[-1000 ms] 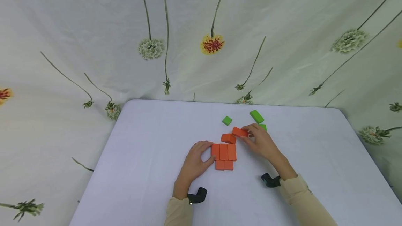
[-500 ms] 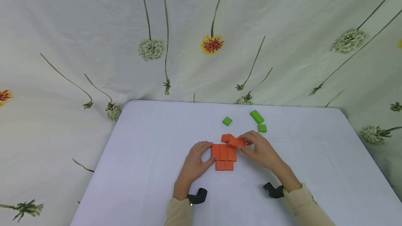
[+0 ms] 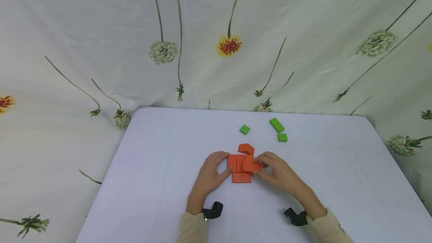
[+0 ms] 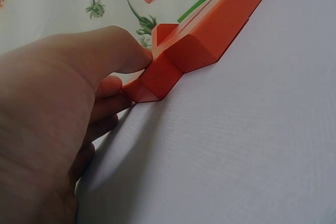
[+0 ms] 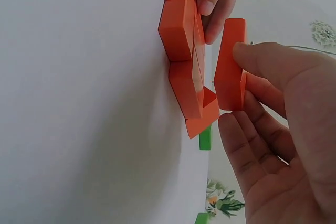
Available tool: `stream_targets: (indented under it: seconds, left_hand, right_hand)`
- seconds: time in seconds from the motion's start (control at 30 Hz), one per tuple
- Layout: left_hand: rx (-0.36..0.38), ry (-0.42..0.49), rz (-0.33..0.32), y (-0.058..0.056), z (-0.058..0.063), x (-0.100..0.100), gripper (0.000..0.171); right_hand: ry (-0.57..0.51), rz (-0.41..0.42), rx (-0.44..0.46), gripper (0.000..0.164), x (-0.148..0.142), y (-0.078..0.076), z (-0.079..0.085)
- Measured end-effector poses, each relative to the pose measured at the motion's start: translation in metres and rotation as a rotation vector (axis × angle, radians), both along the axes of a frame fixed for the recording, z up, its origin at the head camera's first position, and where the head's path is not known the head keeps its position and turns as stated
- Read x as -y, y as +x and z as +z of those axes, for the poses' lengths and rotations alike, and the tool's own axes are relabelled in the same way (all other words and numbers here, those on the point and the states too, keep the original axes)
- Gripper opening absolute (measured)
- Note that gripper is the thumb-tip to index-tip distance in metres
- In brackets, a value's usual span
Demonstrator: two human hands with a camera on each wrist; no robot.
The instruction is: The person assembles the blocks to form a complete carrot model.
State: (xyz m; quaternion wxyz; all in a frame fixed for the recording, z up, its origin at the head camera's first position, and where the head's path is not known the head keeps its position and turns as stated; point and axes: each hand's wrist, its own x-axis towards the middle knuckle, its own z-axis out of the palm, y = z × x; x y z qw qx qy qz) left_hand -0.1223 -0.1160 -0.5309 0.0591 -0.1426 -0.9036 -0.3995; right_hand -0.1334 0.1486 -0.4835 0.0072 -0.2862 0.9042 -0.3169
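My right hand [image 3: 280,173] pinches an orange block [image 3: 252,166] between thumb and fingers. In the right wrist view this held block [image 5: 229,72] hangs above a flat cluster of orange blocks, with a gap showing between. The cluster has a row of upright rectangles, with two smaller faces [image 3: 241,177] at its near side. My left hand [image 3: 210,175] holds the leftmost orange block [image 3: 232,163], its thumb at the near corner and a fingertip at the far one. Just beyond the row lies an angled orange block [image 3: 246,148], partly lower in outline than the rest.
Past the cluster are a small green block [image 3: 245,129], a longer green block [image 3: 276,125] and another small green one [image 3: 282,137]. All rest on the white table [image 3: 162,149]. A flower-printed cloth [image 3: 202,29] hangs behind the table's far edge.
My right hand has brought its orange block nearer and leftward, from beside the angled block to over the row's right part. The left hand stays in place.
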Motion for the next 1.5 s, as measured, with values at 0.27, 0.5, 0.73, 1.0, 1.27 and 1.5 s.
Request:
stream_targets:
  seconds: [0.27, 0.5, 0.73, 1.0, 1.27, 1.5]
  left_hand:
    - [0.007, 0.003, 0.0, -0.001, 0.0, 0.0, 0.047]
    - [-0.007, -0.002, -0.007, -0.001, -0.001, 0.0, 0.047]
    - [-0.016, -0.017, -0.008, 0.0, -0.002, 0.0, 0.047]
    - [-0.005, -0.005, -0.007, 0.0, 0.0, 0.0, 0.047]
    - [0.016, -0.001, -0.011, -0.001, 0.001, 0.0, 0.047]
    - [0.0, -0.003, -0.008, -0.001, -0.001, 0.001, 0.046]
  right_hand:
    - [-0.04, 0.058, 0.013, 0.035, 0.004, 0.012, -0.003]
    - [-0.037, 0.089, 0.023, 0.036, 0.009, 0.021, -0.006]
    - [0.003, 0.095, 0.059, 0.036, 0.014, 0.029, -0.009]
    - [0.015, 0.1, 0.059, 0.035, 0.02, 0.033, -0.011]
    - [0.077, 0.096, 0.034, 0.033, 0.024, 0.037, -0.011]
    - [0.089, 0.085, 0.005, 0.034, 0.024, 0.037, -0.014]
